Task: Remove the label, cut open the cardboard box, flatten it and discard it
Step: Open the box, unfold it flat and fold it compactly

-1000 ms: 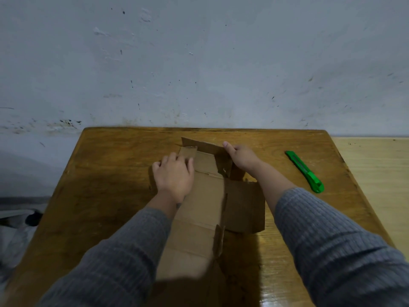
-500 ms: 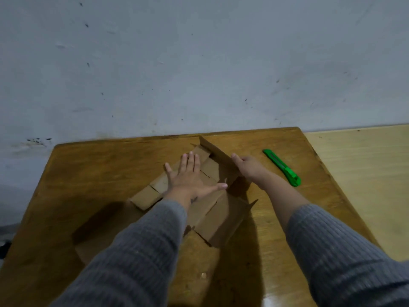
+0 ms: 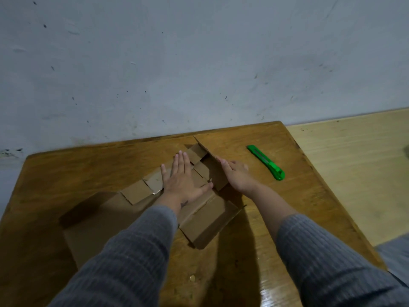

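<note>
The brown cardboard box (image 3: 208, 220) lies cut open and spread out on the wooden table (image 3: 66, 173). My left hand (image 3: 181, 180) presses flat on its middle panels, fingers straight and pointing away from me. One flap (image 3: 204, 149) at the far right end still stands tilted up. My right hand (image 3: 238, 176) rests against that flap's outer side with its fingers stretched along it. No label shows on the cardboard.
A green utility knife (image 3: 266, 162) lies on the table to the right of my right hand. A small round yellowish object (image 3: 192, 278) sits near the front edge. The grey wall (image 3: 199, 63) runs behind the table, and a paler wooden surface (image 3: 354, 173) lies beyond its right edge.
The cardboard has turned and spread out to the left on the table. My left hand went from curled to flat on the panels. My right hand stays at the raised flap.
</note>
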The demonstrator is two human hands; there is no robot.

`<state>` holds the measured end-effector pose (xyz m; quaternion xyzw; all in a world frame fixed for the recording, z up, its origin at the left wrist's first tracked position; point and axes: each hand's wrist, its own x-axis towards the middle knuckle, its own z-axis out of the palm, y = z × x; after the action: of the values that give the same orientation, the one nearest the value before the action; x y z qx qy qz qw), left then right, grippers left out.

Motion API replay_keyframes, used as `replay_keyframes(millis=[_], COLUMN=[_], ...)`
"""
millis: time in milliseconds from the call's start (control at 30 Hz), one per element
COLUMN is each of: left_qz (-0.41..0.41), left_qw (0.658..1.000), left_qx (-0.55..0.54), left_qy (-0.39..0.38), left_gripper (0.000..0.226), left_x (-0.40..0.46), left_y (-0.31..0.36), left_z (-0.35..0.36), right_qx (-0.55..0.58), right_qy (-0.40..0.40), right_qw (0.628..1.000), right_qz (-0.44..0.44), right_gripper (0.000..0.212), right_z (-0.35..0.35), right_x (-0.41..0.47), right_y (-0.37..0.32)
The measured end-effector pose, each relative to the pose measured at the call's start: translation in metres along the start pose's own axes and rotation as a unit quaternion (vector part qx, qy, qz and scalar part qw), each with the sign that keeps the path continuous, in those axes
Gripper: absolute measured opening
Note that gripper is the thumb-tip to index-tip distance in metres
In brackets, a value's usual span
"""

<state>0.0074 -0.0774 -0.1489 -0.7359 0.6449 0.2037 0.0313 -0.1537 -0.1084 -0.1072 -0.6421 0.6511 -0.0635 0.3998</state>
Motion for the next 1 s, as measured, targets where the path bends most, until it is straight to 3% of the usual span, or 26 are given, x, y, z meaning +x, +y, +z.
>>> replay_keyframes(millis=[100, 267, 400, 533, 667, 833, 1000], left_qz=[0.012, 0.028, 0.024, 0.022, 0.082, 0.098, 0.101], left_qw=[0.999, 1.0, 0.999, 0.999, 0.994, 0.989, 0.989], left_qx=[-0.03, 0.015, 0.032, 0.045, 0.07, 0.104, 0.108], left_qy=[0.024, -0.002, 0.003, 0.011, -0.019, -0.038, -0.02], left_gripper=[0.122, 0.096, 0.103, 0.106, 0.103, 0.103, 0.102], left_x=[-0.004, -0.002, 0.0, 0.008, 0.02, 0.023, 0.021], left_y=[-0.003, -0.002, -0.001, 0.001, -0.006, -0.009, -0.009], left_z=[0.003, 0.0, 0.003, 0.0, -0.009, -0.011, -0.008], right_qx=[-0.02, 0.018, 0.133, 0.163, 0.162, -0.005, -0.011], right_qy=[0.004, 0.001, -0.006, 0.023, 0.005, 0.024, 0.0], right_qw=[1.0, 1.0, 0.991, 0.986, 0.985, 0.996, 0.995], right_qz=[-0.009, -0.015, -0.025, -0.035, -0.052, -0.088, -0.104], right_gripper=[0.046, 0.048, 0.046, 0.044, 0.044, 0.048, 0.044], right_z=[0.002, -0.005, -0.016, -0.021, -0.019, -0.013, -0.015], right_x=[-0.002, 0.003, 0.004, 0.005, 0.002, 0.004, 0.003], right_y=[0.002, 0.005, 0.001, 0.005, 0.015, 0.025, 0.039])
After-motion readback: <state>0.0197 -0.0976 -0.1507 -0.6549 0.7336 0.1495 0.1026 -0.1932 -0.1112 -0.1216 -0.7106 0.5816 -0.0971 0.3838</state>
